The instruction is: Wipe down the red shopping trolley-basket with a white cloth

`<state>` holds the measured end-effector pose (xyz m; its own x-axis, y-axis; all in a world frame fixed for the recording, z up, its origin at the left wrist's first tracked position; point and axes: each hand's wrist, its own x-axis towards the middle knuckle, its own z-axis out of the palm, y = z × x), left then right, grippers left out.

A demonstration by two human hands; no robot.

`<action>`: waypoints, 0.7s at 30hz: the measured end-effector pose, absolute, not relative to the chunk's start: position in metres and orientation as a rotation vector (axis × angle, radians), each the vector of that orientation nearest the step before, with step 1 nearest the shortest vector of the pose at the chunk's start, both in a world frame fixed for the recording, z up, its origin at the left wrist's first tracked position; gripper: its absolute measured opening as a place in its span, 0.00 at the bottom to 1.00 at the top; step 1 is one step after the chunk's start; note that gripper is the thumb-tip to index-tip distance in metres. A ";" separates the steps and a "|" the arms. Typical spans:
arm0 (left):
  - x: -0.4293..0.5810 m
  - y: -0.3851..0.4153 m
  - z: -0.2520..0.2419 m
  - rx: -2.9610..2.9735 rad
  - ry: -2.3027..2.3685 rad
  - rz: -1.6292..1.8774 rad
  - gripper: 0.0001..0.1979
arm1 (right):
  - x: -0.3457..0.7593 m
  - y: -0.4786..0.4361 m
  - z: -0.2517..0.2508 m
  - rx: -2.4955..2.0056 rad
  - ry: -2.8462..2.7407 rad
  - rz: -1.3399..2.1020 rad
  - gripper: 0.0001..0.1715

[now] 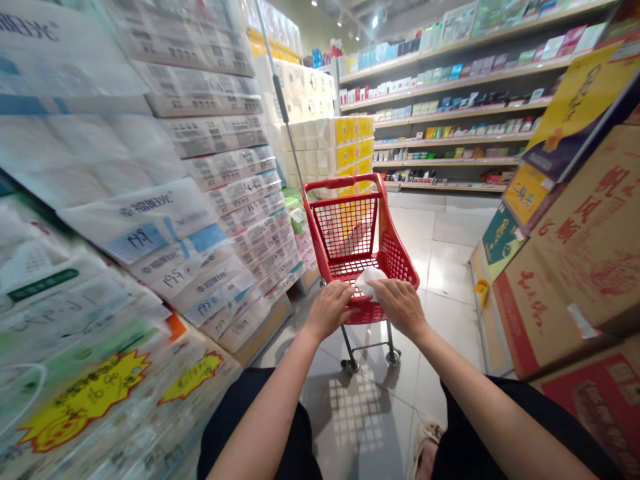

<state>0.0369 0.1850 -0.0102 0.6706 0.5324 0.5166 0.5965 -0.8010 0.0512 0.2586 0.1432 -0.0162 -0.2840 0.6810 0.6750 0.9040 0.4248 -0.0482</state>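
A small red plastic shopping cart (345, 230) with grid walls and metal legs stands right in front of me. My left hand (331, 308) has its fingers closed over the left part of the cart's near rim. At the right part of the same rim, my right hand (403, 305) holds a crumpled white tissue (371, 281) under its fingers, against the cart. Part of the tissue sticks out to the left of that hand, over the basket. A thin grey pole (281, 100) rises from the cart's left side.
Tall stacks of packaged tissue paper (215, 140) line the left, with yellow price signs (87, 400) low down. Cardboard boxes (575, 267) are piled on the right. Stocked shelves (450, 110) stand beyond the tiled floor (443, 267).
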 end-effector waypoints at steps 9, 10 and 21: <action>0.040 0.199 -0.008 -2.670 -1.027 -0.817 0.10 | 0.317 0.163 -0.023 -1.572 -1.525 -0.318 0.16; 0.043 0.200 -0.008 -2.666 -1.035 -0.823 0.10 | 0.312 0.163 -0.025 -1.556 -1.510 -0.257 0.16; 0.057 0.212 -0.019 -2.708 -0.973 -0.862 0.09 | 0.227 0.153 -0.024 -1.342 -1.776 0.044 0.14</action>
<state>0.0572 0.2116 -0.0186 0.6270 0.5420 0.5595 0.6207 -0.7816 0.0616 0.2275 0.1527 -0.0243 -0.0249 0.7899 0.6127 0.7584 0.4142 -0.5032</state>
